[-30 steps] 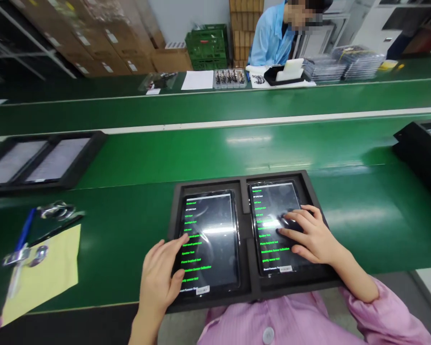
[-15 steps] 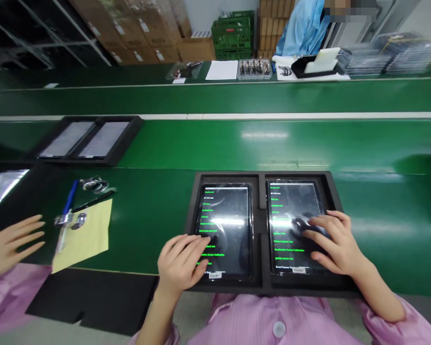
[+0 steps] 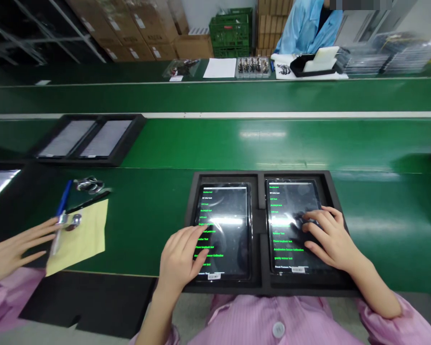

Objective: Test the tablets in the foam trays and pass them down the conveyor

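Two tablets lie side by side in a black foam tray (image 3: 260, 225), their dark screens listing tests in mostly green text. Over the left edge of the left tablet (image 3: 233, 239) rests my left hand (image 3: 181, 256), its fingers stretched onto the screen by the list and the thumb apart. My right hand (image 3: 330, 237) reaches over the right edge of the right tablet (image 3: 285, 211), fingers spread at the middle of the screen. Neither hand holds anything. Whether the fingertips press the glass is hard to tell.
At left, a co-worker's hand (image 3: 21, 244) is beside a yellow paper (image 3: 81, 239), with a blue pen (image 3: 63, 197) and metal parts close by. Another black tray (image 3: 120, 151) with two tablets sits farther back. Across the green bench stands a person in blue (image 3: 301, 28).
My left hand has slid slightly up the left tablet's list. My right hand is almost where it was. The co-worker's hand has moved right, to the yellow paper.
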### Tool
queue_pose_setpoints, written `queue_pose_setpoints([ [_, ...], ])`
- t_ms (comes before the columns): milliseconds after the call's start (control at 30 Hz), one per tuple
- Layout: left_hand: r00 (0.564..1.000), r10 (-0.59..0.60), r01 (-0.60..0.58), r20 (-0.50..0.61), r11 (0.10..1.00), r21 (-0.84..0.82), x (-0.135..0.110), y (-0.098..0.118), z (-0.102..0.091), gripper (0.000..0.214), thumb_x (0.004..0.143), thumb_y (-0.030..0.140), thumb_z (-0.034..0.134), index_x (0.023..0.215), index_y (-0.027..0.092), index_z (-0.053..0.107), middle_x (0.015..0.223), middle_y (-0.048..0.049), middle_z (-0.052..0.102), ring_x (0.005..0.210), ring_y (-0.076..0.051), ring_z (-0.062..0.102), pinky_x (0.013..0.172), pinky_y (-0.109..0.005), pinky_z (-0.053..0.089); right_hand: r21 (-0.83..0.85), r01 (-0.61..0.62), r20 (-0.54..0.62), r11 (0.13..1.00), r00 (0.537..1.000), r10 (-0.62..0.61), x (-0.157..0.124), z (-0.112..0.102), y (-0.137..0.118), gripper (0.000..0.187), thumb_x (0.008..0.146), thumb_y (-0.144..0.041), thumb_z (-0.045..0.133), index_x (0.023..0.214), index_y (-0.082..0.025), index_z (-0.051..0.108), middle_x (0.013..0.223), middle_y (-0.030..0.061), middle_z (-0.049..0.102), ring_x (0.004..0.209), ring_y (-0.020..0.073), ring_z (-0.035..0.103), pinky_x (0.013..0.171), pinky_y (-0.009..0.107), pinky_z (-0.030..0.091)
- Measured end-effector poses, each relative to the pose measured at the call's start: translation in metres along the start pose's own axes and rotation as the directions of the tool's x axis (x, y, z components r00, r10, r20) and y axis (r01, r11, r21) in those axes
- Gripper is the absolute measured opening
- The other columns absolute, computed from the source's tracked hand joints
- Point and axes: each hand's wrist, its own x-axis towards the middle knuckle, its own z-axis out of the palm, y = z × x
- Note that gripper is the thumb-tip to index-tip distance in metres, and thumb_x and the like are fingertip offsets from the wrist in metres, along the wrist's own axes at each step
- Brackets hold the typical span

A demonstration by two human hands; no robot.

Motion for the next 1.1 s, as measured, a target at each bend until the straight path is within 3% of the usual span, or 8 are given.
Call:
queue_pose_setpoints([
  [200,1.000,0.003,-0.003,0.002,1.000,0.016,0.000,-0.001,0.000,0.039,0.103,0.038,0.037,0.122,0.013,0.059,0.104,-0.0130,0.073,0.100,-0.028,0.064,0.085,-0.037,0.046,-0.061,0.005,0.013,0.998,1.000,-0.004,-0.004,0.005,0.001,0.044,0.105,-0.045,0.031,0.104,-0.019,0.066,0.111,0.0139,0.061,0.104,0.0271,0.053,0.101,0.050,0.032],
  [367,1.000,0.018,-0.018,0.020,1.000,0.016,0.002,-0.001,0.000,0.033,0.102,0.034,0.040,0.119,0.015,0.062,0.102,-0.0105,0.075,0.099,-0.027,0.065,0.089,-0.039,0.044,-0.094,0.038,0.069,0.995,0.997,-0.032,-0.004,0.008,0.002,0.052,0.103,-0.056,0.030,0.125,-0.026,0.065,0.122,0.0147,0.057,0.111,0.0301,0.049,0.102,0.054,0.031],
  [533,1.000,-0.016,0.015,-0.006,1.000,-0.024,0.000,-0.004,0.002,0.035,0.100,0.035,0.042,0.124,0.018,0.061,0.109,-0.0105,0.075,0.101,-0.027,0.067,0.094,-0.042,0.045,-0.120,0.009,0.027,0.993,1.000,-0.006,-0.003,0.008,0.001,0.054,0.103,-0.055,0.030,0.126,-0.020,0.064,0.122,0.0172,0.056,0.111,0.0308,0.049,0.103,0.054,0.031],
  [700,0.999,-0.036,0.038,0.014,0.986,-0.161,0.004,-0.010,0.004,0.028,0.101,0.029,0.045,0.123,0.020,0.061,0.114,-0.0098,0.073,0.103,-0.024,0.069,0.088,-0.036,0.053,-0.098,-0.047,0.025,0.994,0.998,0.049,-0.003,0.008,0.002,0.048,0.104,-0.050,0.033,0.117,-0.017,0.065,0.118,0.0171,0.060,0.109,0.0303,0.051,0.102,0.054,0.033],
  [833,0.992,0.073,-0.048,0.100,0.972,-0.230,0.033,-0.012,0.003,0.021,0.101,0.025,0.048,0.113,0.021,0.065,0.110,-0.0056,0.072,0.097,-0.018,0.071,0.086,-0.029,0.056,-0.058,-0.043,0.054,0.997,0.997,0.046,-0.001,0.012,0.001,0.045,0.105,-0.047,0.033,0.109,-0.018,0.066,0.115,0.0151,0.062,0.106,0.0279,0.053,0.104,0.053,0.032],
  [933,0.950,0.211,-0.147,0.232,0.953,-0.265,0.072,-0.009,0.006,0.027,0.104,0.031,0.042,0.113,0.020,0.065,0.117,-0.0070,0.070,0.100,-0.018,0.071,0.084,-0.029,0.058,-0.061,-0.033,0.083,0.998,0.996,0.038,-0.001,0.014,-0.001,0.041,0.104,-0.046,0.037,0.113,-0.020,0.067,0.117,0.0136,0.062,0.106,0.0268,0.054,0.105,0.052,0.030],
  [1033,0.912,0.298,-0.233,0.283,0.942,-0.240,0.112,-0.003,0.022,0.032,0.104,0.033,0.040,0.118,0.018,0.065,0.126,-0.0103,0.067,0.109,-0.022,0.068,0.089,-0.034,0.059,-0.057,-0.060,0.091,0.997,0.994,0.065,-0.003,0.012,0.002,0.037,0.102,-0.047,0.043,0.123,-0.025,0.065,0.123,0.0125,0.060,0.112,0.0281,0.052,0.106,0.053,0.029],
  [1100,0.911,0.310,-0.264,0.272,0.945,-0.195,0.130,0.000,0.037,0.032,0.102,0.031,0.042,0.121,0.017,0.064,0.130,-0.0127,0.066,0.114,-0.025,0.067,0.093,-0.038,0.058,0.000,-0.097,0.048,0.995,0.994,0.097,-0.002,0.008,0.011,0.043,0.101,-0.049,0.043,0.131,-0.025,0.060,0.126,0.0134,0.059,0.116,0.0291,0.052,0.105,0.052,0.032],
])
